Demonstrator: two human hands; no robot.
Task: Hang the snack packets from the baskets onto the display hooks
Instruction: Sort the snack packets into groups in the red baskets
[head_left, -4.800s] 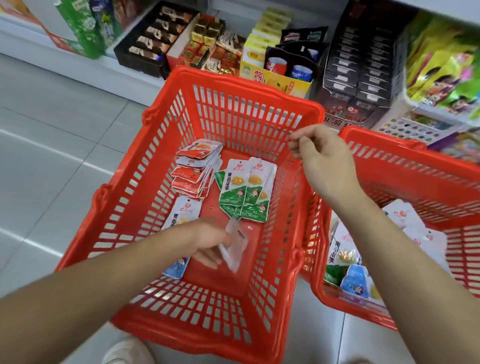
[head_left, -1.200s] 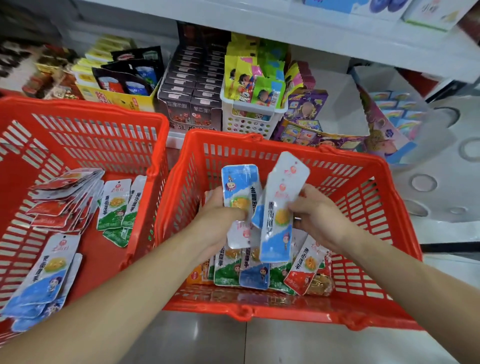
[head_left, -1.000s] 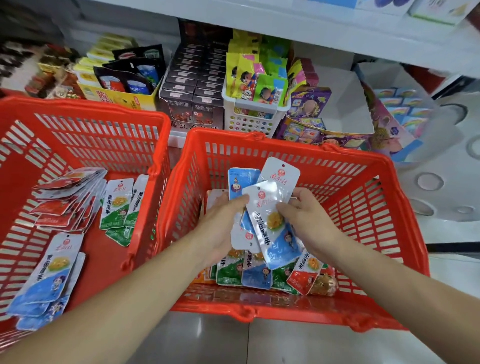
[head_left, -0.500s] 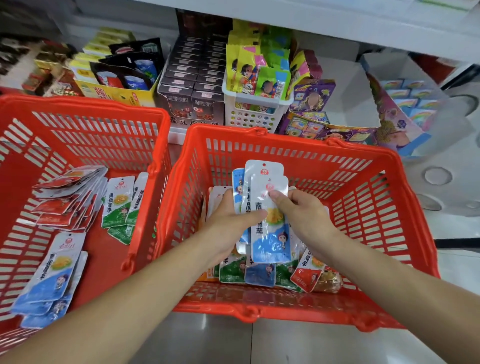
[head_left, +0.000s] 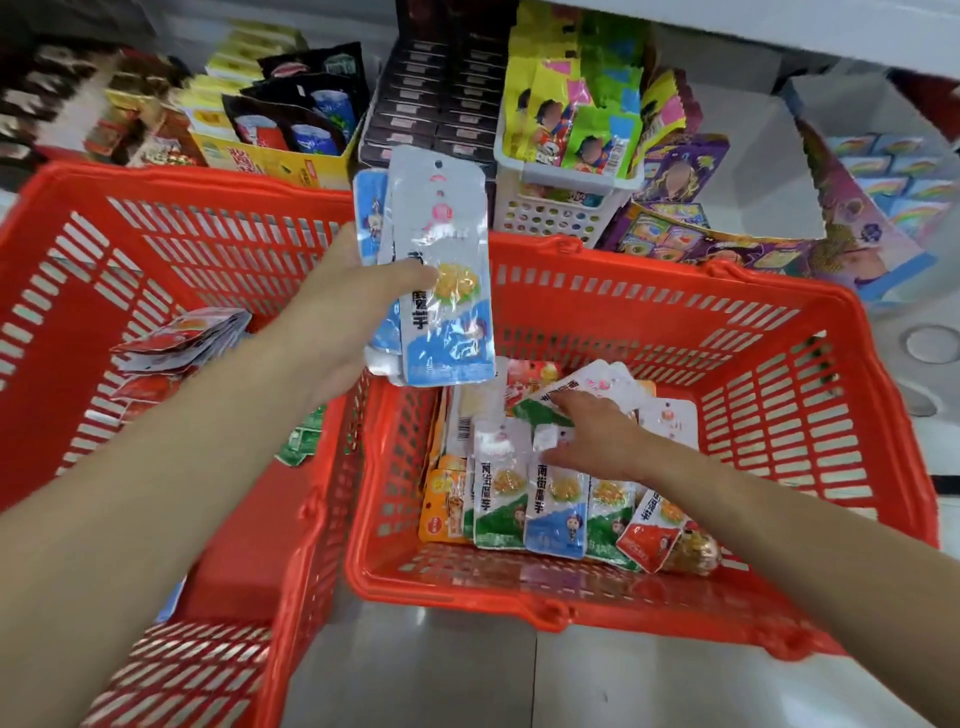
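Observation:
My left hand (head_left: 345, 317) grips a small stack of blue-and-white snack packets (head_left: 441, 280), held upright above the gap between two red baskets. My right hand (head_left: 597, 441) reaches down into the right basket (head_left: 779, 364), its fingers spread over the loose packets (head_left: 540, 499) lying there: blue, green, red and orange ones. The left basket (head_left: 104, 291) holds a pile of red packets (head_left: 176, 338) and a green packet (head_left: 301, 441) partly hidden by my left forearm. No display hooks are in view.
Both baskets stand on a grey tiled floor (head_left: 467, 686). Behind them a low shelf carries dark boxes (head_left: 436, 93), a white perforated tub of bright sachets (head_left: 566, 208), a yellow carton (head_left: 280, 156) and purple toy packs (head_left: 727, 244).
My left hand has lifted the blue packets up and to the left, out of the right basket. My right hand has let go of them and dropped onto the packets in the basket.

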